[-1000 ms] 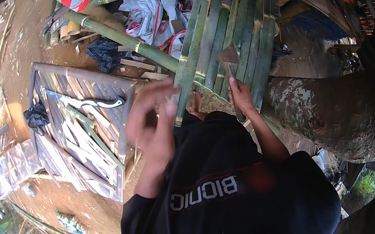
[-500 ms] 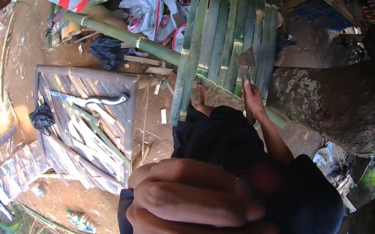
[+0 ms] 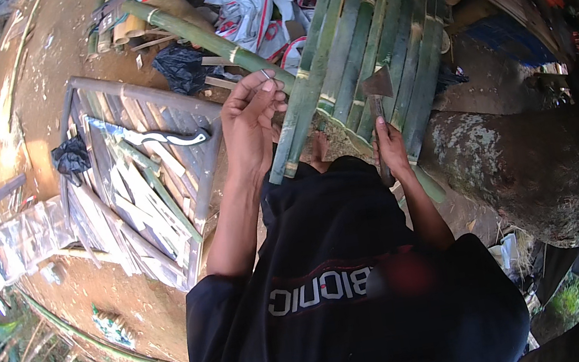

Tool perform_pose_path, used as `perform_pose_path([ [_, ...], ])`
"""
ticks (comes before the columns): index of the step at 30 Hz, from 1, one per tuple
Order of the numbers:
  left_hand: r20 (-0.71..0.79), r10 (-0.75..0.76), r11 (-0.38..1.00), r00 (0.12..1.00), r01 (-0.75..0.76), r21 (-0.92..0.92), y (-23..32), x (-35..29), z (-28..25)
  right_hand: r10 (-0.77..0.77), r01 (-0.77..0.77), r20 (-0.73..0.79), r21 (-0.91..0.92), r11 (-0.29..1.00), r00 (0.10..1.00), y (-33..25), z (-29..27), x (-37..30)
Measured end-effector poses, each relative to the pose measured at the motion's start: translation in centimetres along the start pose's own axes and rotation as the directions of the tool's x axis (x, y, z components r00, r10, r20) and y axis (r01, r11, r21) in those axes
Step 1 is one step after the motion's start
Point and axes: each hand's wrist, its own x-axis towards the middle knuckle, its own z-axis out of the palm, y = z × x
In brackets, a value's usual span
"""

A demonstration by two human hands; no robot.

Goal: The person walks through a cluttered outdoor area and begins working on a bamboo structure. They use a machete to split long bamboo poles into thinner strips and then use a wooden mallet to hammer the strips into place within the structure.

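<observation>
My left hand (image 3: 251, 123) is raised beside the near left edge of a panel of green bamboo slats (image 3: 346, 67). Its thumb and fingertips pinch a small, thin metal piece that looks like a nail (image 3: 265, 74). My right hand (image 3: 391, 149) is wrapped round the wooden handle of a hatchet (image 3: 377, 83). The hatchet's dark, wedge-shaped blade points away from me and is over the right part of the slats; whether it touches them I cannot tell.
Left of me, a wooden frame (image 3: 141, 91) holds cut strips and a handsaw (image 3: 170, 136). A green bamboo pole (image 3: 197, 37) runs behind, near a black plastic bag (image 3: 179, 68) and white sacks (image 3: 242, 12). A large rock or log (image 3: 520, 169) stands at right.
My left hand has moved from close in front of the camera out to the bamboo's left edge, where the nail now shows. My right hand keeps hold of the hatchet in nearly the same place.
</observation>
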Motion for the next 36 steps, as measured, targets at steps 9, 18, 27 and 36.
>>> perform_pose_path([
  [9,-0.018,-0.044,0.997,0.999,0.043,-0.058,2.1,2.4,-4.7,-0.040,0.040,-0.028,-0.010,0.999,0.999,-1.7,2.5,-1.0],
  [18,-0.093,-0.071,0.991,0.993,0.081,0.103,-1.6,6.4,-11.0,0.159,-0.144,-0.050,0.215,0.966,0.986,-4.8,6.4,0.0],
  [27,0.152,-0.076,0.811,0.985,-0.028,0.585,-10.7,20.2,-8.5,0.018,0.001,-0.050,0.363,0.932,0.999,-10.5,7.5,17.8],
  [36,0.161,-0.298,0.848,0.941,0.184,0.497,-19.1,35.9,-0.3,-0.122,0.070,0.084,0.460,0.885,0.989,-19.5,4.6,34.4],
])
